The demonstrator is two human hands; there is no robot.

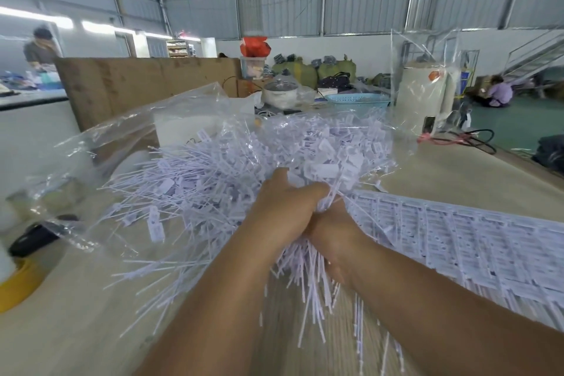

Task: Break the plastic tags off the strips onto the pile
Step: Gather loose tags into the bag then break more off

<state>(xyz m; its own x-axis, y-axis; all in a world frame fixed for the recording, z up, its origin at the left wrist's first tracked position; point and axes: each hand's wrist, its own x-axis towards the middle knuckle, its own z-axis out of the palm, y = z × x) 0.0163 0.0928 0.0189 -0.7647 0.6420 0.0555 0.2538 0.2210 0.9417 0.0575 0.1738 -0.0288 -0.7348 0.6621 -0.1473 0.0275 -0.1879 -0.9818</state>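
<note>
A big pile of loose white plastic tags (213,180) lies on a clear plastic sheet (100,143) in the middle of the table. My left hand (283,204) and my right hand (332,235) are pressed together at the pile's near edge. Both grip one bundle of tag strips (308,281), whose thin tails hang down below the hands. The fingertips are hidden in the tags. To the right, flat strips of joined tags (476,241) lie stacked in rows.
A yellow tape roll (18,284) and a dark object (33,238) sit at the left edge. A cardboard wall (146,82), a pot (280,91), a blue basket (357,99) and a white appliance (424,94) stand behind. People work far left and far right.
</note>
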